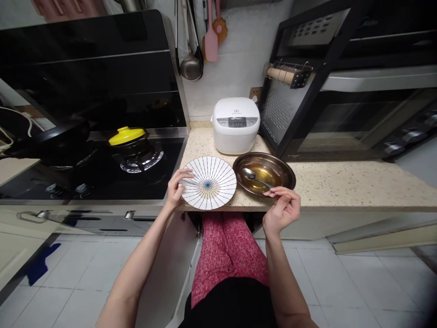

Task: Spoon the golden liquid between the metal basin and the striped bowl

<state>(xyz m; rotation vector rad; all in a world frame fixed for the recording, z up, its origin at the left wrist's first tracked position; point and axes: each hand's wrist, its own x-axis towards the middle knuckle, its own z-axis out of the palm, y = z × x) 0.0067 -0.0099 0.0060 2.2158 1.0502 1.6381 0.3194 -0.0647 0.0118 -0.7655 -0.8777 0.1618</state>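
My left hand (177, 186) grips the left rim of a white plate (218, 175) with dark lines radiating from its centre, thumb and fingers on the edge. The plate's front edge reaches the counter's front edge. My right hand (282, 207) is closed on the handle of a metal spoon (249, 173). The spoon's bowl is over a wide metal basin (290, 175), which holds yellowish liquid or has a golden sheen; I cannot tell which. Plate and basin sit side by side.
A white rice cooker (236, 130) stands behind both dishes. On the left is a gas stove (164, 182) with a yellow-lidded pot (127, 136) and a dark wok (64, 139). A large oven (348, 123) is at right. Ladles (191, 67) hang on the wall. Below, a cabinet door (167, 269) stands open.
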